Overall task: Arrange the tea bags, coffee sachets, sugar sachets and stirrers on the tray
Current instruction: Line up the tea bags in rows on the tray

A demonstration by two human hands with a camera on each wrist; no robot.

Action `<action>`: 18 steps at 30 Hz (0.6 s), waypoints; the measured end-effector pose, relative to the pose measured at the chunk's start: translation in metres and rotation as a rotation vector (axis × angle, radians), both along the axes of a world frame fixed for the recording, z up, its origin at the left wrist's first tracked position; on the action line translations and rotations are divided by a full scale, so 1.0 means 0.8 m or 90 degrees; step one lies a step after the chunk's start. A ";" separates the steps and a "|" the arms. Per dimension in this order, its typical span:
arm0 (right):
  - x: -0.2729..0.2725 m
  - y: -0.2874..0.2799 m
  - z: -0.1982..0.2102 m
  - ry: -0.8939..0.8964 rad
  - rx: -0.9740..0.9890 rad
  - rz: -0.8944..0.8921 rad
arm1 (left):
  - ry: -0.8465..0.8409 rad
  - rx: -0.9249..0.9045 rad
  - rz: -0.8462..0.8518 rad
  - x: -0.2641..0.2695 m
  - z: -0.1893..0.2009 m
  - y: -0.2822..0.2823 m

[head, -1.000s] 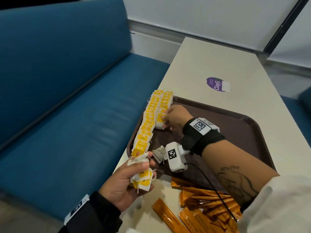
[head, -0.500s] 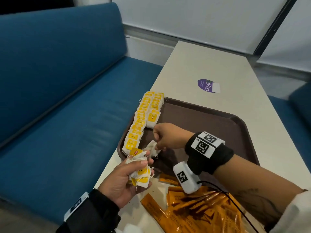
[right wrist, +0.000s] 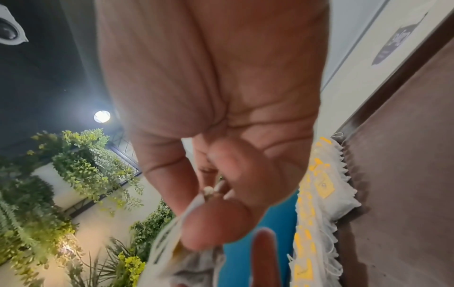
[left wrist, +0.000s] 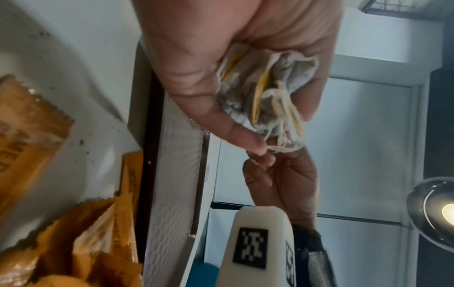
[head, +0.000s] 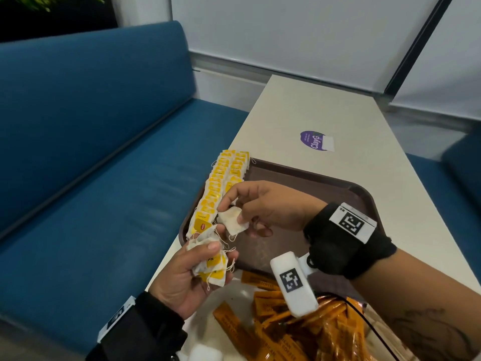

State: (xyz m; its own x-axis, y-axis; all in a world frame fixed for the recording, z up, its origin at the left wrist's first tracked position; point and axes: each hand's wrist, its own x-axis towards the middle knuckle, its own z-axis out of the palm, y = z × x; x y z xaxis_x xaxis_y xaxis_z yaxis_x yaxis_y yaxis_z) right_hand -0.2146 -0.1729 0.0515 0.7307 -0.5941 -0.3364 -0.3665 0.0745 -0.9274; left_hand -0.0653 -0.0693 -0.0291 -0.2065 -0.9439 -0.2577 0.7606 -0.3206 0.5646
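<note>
My left hand (head: 197,267) grips a bunch of tea bags (head: 209,259) with yellow tags just off the near-left corner of the brown tray (head: 338,183). In the left wrist view the bunch of tea bags (left wrist: 265,91) is bundled between thumb and fingers. My right hand (head: 250,207) pinches one white tea bag (head: 233,222) just above the bunch, over the tray's left edge. Two rows of tea bags (head: 223,183) lie along the tray's left side, and the rows of tea bags (right wrist: 317,209) show in the right wrist view too. Orange coffee sachets (head: 299,332) lie heaped on the table in front of the tray.
The tray sits on a pale table (head: 338,113) with a purple sticker (head: 313,140) beyond it. A blue bench seat (head: 91,165) runs along the table's left edge, and a blue seat (head: 458,165) is at the right. Most of the tray floor is bare.
My right hand left the rows on the tray, came back to my left hand and now pinches a single tea bag beside the bunch. The view has tilted nearer.
</note>
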 end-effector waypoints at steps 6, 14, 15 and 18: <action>-0.008 0.002 -0.007 -0.097 0.045 0.035 | 0.017 -0.025 -0.015 0.000 0.006 0.003; -0.016 -0.009 -0.013 -0.046 -0.076 0.035 | -0.050 0.011 -0.015 0.005 -0.001 -0.003; -0.014 -0.012 -0.016 -0.017 -0.097 -0.023 | -0.054 0.022 -0.017 0.006 -0.003 -0.004; -0.003 -0.031 -0.030 0.089 -0.116 -0.202 | -0.018 0.051 -0.018 0.009 -0.010 -0.006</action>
State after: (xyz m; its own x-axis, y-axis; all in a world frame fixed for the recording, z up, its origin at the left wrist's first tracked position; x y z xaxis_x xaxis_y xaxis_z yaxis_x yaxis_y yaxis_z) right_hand -0.2172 -0.1980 0.0275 0.4552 -0.8425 -0.2880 -0.4752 0.0436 -0.8788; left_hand -0.0579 -0.0741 -0.0372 -0.2248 -0.9137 -0.3385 0.7349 -0.3871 0.5569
